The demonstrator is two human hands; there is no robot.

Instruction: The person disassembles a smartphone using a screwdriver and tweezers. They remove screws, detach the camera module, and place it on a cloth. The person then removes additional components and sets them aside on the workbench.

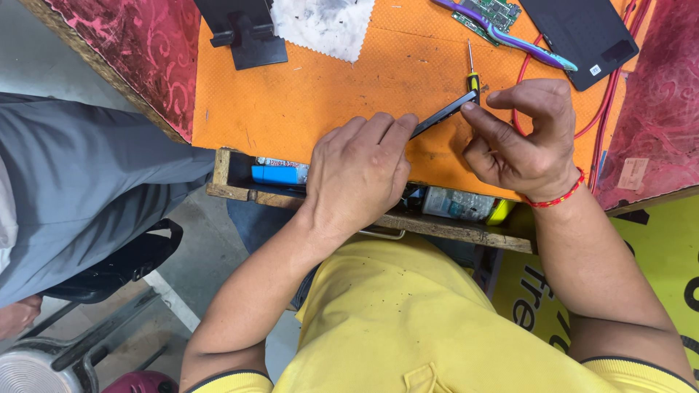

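So I've got this thin black strip [443, 115], some kind of slim dark bar, held edge-up between both hands over the orange mat [306, 94] on my desk [116, 44]. My left hand [358, 175] has its fingers [389, 129] closed together on the lower left end of it, knuckles up, and my right hand [526, 138] pinches the upper right end with thumb and forefinger tip pressed on it, the other fingers curled in loosely. The strip runs at a slant, low on the left and rising toward the right, hovering just above the mat rather than lying flat as far as I can tell.

Right behind the strip's upper end there's a small screwdriver [472, 69] with a yellow and black handle lying on the mat, pretty much touching where my right fingertip is. Further back sits a green circuit board [489, 13] with purple tweezers [520, 42] across it, and a black tablet-like slab [579, 36] beside them. A red wire [608, 109] loops down past my right hand, which has a red thread band [561, 198] at the wrist. A white grubby cloth [324, 25] and a black stand [247, 33] sit at the far left of the mat.

Below the desk edge the open wooden drawer [233, 178] holds a blue box [280, 175] and some other bits. Someone in grey trousers [80, 175] is just to my left.
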